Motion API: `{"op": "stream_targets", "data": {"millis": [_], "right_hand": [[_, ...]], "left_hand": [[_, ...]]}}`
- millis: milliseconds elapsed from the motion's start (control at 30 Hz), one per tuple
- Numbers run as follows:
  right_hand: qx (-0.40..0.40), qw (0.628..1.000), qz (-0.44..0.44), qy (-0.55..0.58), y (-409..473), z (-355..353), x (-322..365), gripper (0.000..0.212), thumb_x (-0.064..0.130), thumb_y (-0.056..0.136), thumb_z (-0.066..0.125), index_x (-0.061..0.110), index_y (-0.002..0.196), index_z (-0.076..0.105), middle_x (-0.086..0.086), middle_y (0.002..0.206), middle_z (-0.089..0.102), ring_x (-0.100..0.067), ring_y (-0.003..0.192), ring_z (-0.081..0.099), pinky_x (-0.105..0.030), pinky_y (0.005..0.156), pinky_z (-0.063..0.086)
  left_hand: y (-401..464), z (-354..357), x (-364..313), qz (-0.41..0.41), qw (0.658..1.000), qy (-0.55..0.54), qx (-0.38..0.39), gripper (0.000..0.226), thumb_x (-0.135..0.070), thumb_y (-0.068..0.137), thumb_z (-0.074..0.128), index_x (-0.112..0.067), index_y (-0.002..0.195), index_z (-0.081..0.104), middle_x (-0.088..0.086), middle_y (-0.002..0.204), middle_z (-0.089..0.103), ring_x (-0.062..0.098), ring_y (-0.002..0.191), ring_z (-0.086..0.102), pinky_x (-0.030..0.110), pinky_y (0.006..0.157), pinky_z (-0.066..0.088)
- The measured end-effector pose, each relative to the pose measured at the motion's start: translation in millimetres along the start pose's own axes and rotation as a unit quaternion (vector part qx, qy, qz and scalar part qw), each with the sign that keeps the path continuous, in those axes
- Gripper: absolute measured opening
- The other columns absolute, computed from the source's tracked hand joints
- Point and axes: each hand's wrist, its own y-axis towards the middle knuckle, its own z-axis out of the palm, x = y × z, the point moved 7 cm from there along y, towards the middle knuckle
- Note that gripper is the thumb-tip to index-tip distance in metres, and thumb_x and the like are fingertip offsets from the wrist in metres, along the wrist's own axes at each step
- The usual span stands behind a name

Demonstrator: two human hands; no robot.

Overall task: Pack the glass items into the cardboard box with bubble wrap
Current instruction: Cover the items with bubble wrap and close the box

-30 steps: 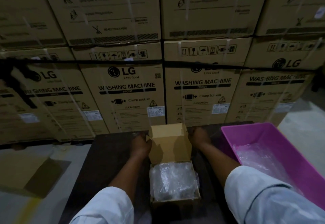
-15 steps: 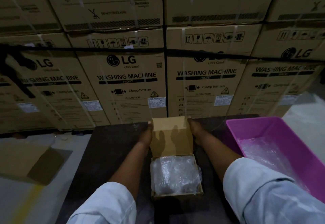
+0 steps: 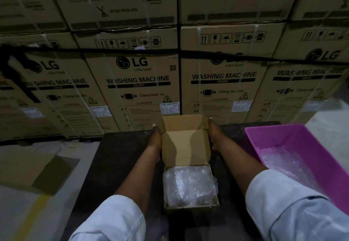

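A small cardboard box [image 3: 190, 208] stands on the dark table [image 3: 120, 165] in front of me. Bubble wrap [image 3: 189, 186] fills its inside, and whatever glass lies under the wrap is hidden. The box's lid flap [image 3: 186, 142] stands raised at the far side. My left hand [image 3: 155, 136] holds the flap's left edge and my right hand [image 3: 214, 134] holds its right edge, with the fingers behind the card.
A pink plastic tub [image 3: 283, 136] with more bubble wrap [image 3: 283, 163] in it sits at the right of the table. A wall of large washing-machine cartons [image 3: 139, 82] rises just behind the table. A flat piece of cardboard [image 3: 32, 170] lies on the floor at left.
Both hands have slid up the sides of the lid flap toward its top, and the flap now stands more upright. The box and its bubble wrap have stayed in place.
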Motion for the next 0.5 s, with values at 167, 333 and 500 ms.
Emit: {"op": "stream_targets", "data": {"millis": [167, 333, 500], "right_hand": [[-0.002, 1.000, 0.029, -0.005, -4.6, -10.3, -2.1, 0.046, 0.052, 0.100, 0.025, 0.020, 0.110, 0.056, -0.004, 0.090, 0.059, -0.017, 0.072, 0.051, -0.026, 0.057, 0.035], [-0.017, 0.998, 0.060, 0.003, -15.5, -21.8, -5.8, 0.053, 0.060, 0.095, 0.029, 0.020, 0.072, 0.053, 0.000, 0.057, 0.053, -0.017, 0.057, 0.042, -0.028, 0.055, 0.035], [0.063, 0.996, 0.057, -0.005, -33.4, -14.5, -4.8, 0.053, 0.058, 0.095, 0.040, 0.013, 0.091, 0.067, -0.011, 0.076, 0.069, -0.025, 0.069, 0.065, -0.034, 0.065, 0.054]], "left_hand": [[-6.4, -1.0, -1.1, -0.021, 1.000, -0.005, 0.014, 0.077, -0.065, 0.096, 0.014, -0.010, 0.115, 0.065, 0.016, 0.100, 0.068, 0.025, 0.075, 0.059, 0.029, 0.066, 0.047], [-23.7, -7.7, -1.4, -0.033, 0.999, -0.006, 0.026, 0.076, -0.073, 0.091, 0.014, -0.017, 0.096, 0.065, 0.011, 0.086, 0.064, 0.027, 0.079, 0.058, 0.034, 0.062, 0.044], [-40.4, -14.7, 1.1, -0.028, 0.998, 0.012, 0.047, 0.061, -0.070, 0.092, 0.027, -0.019, 0.087, 0.061, 0.010, 0.084, 0.062, 0.027, 0.077, 0.057, 0.036, 0.062, 0.045]]}}
